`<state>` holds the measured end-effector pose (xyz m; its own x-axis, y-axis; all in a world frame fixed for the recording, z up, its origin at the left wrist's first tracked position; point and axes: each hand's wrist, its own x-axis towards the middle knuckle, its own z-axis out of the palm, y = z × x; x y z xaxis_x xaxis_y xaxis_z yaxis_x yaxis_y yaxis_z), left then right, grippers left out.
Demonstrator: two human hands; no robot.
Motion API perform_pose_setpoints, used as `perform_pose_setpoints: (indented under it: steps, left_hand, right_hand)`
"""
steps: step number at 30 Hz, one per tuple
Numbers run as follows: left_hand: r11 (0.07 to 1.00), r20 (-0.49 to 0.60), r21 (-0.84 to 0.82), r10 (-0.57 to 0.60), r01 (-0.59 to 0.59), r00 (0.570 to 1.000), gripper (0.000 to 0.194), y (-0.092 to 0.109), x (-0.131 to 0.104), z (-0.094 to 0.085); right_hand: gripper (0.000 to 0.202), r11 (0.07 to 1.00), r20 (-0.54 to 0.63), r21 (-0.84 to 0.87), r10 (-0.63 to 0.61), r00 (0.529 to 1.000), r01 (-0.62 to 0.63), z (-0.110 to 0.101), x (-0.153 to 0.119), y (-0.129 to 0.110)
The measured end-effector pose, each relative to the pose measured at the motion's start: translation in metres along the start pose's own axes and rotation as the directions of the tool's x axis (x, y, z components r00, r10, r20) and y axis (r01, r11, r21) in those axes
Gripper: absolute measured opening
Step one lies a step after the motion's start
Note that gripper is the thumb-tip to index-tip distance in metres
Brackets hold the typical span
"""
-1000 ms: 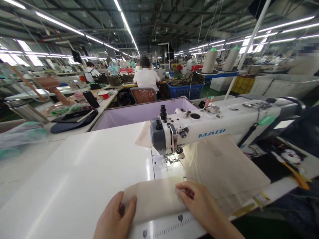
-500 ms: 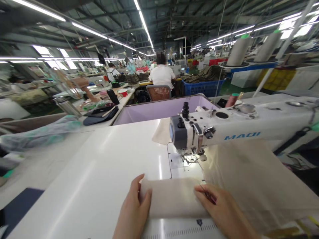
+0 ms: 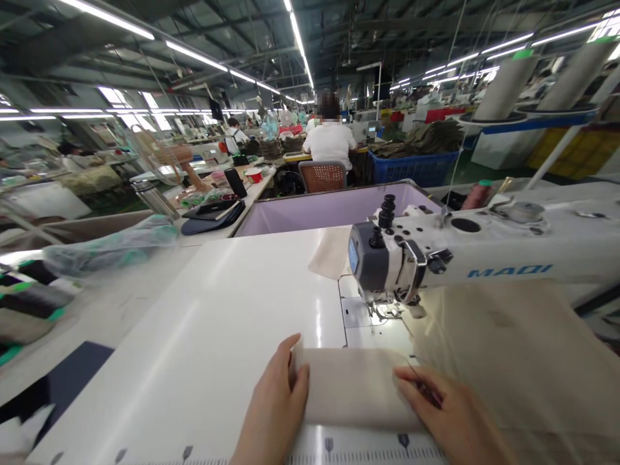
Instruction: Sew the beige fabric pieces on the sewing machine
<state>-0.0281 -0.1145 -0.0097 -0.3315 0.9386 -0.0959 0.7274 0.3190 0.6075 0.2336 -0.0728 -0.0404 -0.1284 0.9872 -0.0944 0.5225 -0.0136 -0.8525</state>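
Note:
A beige fabric piece (image 3: 356, 391) lies folded on the white sewing table (image 3: 203, 361), in front of the sewing machine (image 3: 387, 261). Its left end is between the thumb and fingers of my left hand (image 3: 278, 400). At the right end my right hand (image 3: 448, 407) pinches the fabric, with a thin pointed tool (image 3: 426, 390) held in the same hand, mostly hidden by the fingers. The needle area is lit, and no fabric shows right under the foot. More beige fabric (image 3: 513, 349) spreads to the right, and a small piece (image 3: 332, 252) lies behind the machine head.
Beyond the table is a lilac-lined bin (image 3: 300, 213). Thread cones (image 3: 506, 87) stand at the upper right. Dark blue material (image 3: 77, 381) lies at the left edge. Further off, a person in white (image 3: 330, 143) sits beside a blue crate (image 3: 411, 169).
The camera view has turned slightly left, so everything appears shifted to the right. Both hands keep the same grip on the fabric.

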Motion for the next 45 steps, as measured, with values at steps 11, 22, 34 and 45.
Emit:
perform_pose_setpoints:
  steps: [11, 22, 34, 45]
  left_hand:
    - [0.643, 0.280, 0.407, 0.588, -0.649, 0.759, 0.043, -0.005, 0.012, -0.008]
    - [0.662, 0.316, 0.414, 0.538, -0.624, 0.781, 0.050, 0.066, 0.082, 0.020]
    - [0.513, 0.423, 0.192, 0.726, -0.837, 0.542, 0.039, 0.066, 0.143, 0.019]
    - [0.488, 0.424, 0.164, 0.750, -0.857, 0.508, 0.042, 0.064, 0.152, 0.021]
  right_hand:
    - [0.023, 0.843, 0.168, -0.413, -0.301, 0.939, 0.344, -0.013, 0.000, -0.012]
    - [0.023, 0.736, 0.202, -0.504, -0.409, 0.890, 0.452, -0.003, 0.010, -0.023]
    - [0.016, 0.773, 0.140, -0.475, -0.406, 0.903, 0.421, 0.007, 0.018, -0.026]
    - [0.017, 0.765, 0.139, -0.484, -0.411, 0.901, 0.424, 0.008, 0.019, -0.027]
